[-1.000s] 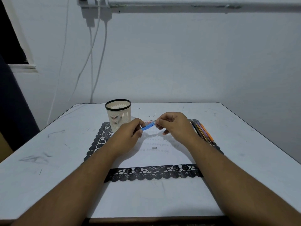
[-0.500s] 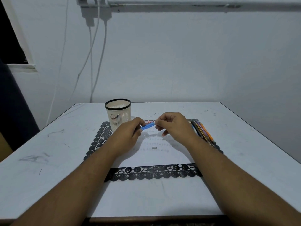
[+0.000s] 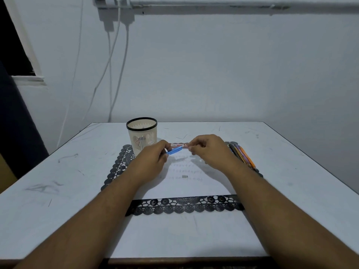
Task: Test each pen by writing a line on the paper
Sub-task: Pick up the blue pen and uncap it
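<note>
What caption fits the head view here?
Both hands, left hand and right hand, hold a blue pen above the paper, a pen cup behind, more pens alongside.

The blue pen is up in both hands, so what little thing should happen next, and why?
Probably lower the blue pen to the paper and write a line. The left hand grips it, the right hand pinches its far end, and it hangs above the sheet, below rows of marks already made.
</note>
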